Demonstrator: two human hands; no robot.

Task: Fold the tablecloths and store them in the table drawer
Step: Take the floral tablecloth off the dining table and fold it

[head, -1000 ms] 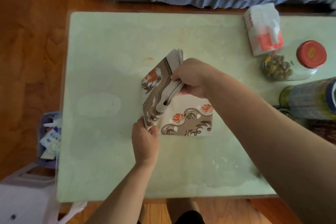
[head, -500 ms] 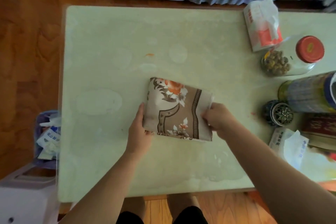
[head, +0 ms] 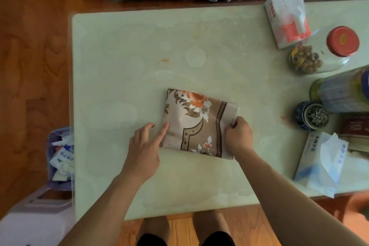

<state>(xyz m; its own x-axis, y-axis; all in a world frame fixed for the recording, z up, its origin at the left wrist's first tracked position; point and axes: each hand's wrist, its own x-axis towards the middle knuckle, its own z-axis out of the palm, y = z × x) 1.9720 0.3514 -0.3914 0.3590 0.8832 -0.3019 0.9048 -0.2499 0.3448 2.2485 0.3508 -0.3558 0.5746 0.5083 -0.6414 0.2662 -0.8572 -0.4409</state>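
The table (head: 119, 66) carries the folded cloth (head: 197, 124) flat near its front middle. At the table's right end stand a tin (head: 343, 94), a red-lidded jar (head: 323, 54), two tissue packs (head: 287, 18) (head: 323, 162) and a small ornate pot (head: 311, 116). A bin (head: 60, 156) sits on the floor to the left. The left hand (head: 143, 150) lies slack with straight fingers, one fingertip touching the cloth's left edge. The right hand (head: 238, 134) pinches the cloth's right edge.
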